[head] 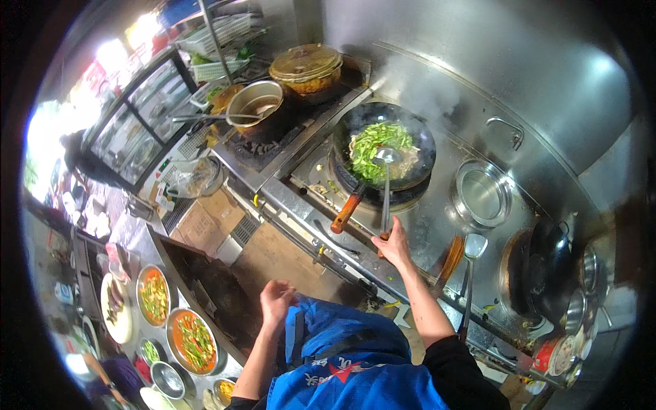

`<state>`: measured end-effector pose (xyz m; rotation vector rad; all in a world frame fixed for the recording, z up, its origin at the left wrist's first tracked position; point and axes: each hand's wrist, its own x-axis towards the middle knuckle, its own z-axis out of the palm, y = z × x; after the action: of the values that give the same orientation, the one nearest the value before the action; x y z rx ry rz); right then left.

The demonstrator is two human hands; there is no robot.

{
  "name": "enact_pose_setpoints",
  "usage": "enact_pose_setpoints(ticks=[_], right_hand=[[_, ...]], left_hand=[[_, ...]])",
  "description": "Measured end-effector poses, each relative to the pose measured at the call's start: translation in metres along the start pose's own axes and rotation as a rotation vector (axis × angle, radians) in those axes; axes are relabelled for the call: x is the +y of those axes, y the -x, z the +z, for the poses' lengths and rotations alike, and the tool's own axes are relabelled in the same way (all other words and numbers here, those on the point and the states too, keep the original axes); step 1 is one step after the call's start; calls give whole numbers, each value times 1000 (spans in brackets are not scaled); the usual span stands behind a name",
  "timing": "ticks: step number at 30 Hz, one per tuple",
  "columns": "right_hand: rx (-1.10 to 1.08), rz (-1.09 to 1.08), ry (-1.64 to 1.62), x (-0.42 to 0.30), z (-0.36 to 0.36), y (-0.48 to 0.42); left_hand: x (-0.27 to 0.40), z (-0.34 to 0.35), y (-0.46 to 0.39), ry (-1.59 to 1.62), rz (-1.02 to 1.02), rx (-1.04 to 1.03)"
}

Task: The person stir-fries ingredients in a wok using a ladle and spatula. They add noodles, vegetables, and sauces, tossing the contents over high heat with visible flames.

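Observation:
My right hand (395, 245) grips the wooden handle end of a metal ladle (387, 156), whose bowl rests among the food in a black wok (423, 138). Chopped green vegetables (376, 138) and some paler pieces lie in the wok, which sits on a stove ring and steams. The wok's wooden handle (346, 212) points toward me, left of the ladle, and no hand is on it. My left hand (278, 300) hangs in the air beside my blue apron (348, 333), fingers loosely curled, apparently with nothing in it.
Right of the wok stand a steel pot of liquid (480, 197), a bamboo brush (452, 256), a wok spatula (475, 247) and another wok (551, 271). A pot (254, 102) and a lidded vessel (306, 62) stand at the back left. Bowls of cooked food (192, 342) are at the lower left.

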<state>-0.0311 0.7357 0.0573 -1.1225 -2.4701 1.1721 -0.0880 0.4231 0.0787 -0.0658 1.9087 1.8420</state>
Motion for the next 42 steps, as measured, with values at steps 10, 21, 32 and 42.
enact_pose_setpoints(ticks=[10,21,32,42], right_hand=[[132,-103,-33,41,-50,7],[313,-84,251,-25,-17,-90],[186,-20,342,-45,-69,70],[233,193,-277,-42,-29,-68]], left_hand=[[24,100,-100,-207,-92,-364],[17,140,-186,-768,139,-658],[65,111,-181,-834,84,-614],[49,116,-173,-857,231,-512]])
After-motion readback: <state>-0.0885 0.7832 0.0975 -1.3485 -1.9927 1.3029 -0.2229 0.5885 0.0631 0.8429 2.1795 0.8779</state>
